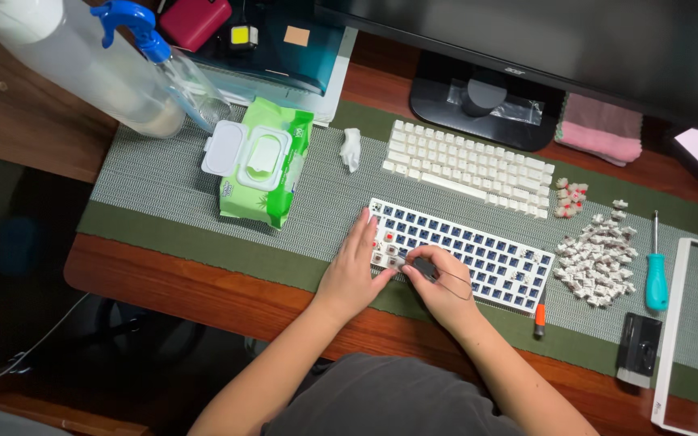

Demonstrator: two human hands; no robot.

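Note:
A bare keyboard base (478, 254) with a blue plate lies on the grey-green mat (163, 186). A few switches remain at its left end. My left hand (355, 266) rests flat on that left end, steadying it. My right hand (438, 282) pinches a small dark wire puller tool (428, 269) over the lower left switches. A pile of removed white switches (597, 258) sits to the right of the base. A white set of keycaps (466, 168) lies behind it.
A green wet-wipe pack (262, 161), a spray bottle (98, 64) and a crumpled tissue (351, 148) sit at the left. A teal screwdriver (656, 274), an orange pen-like tool (540, 316), a black box (638, 349), a white frame (692, 339) and a monitor stand (486, 101) are around.

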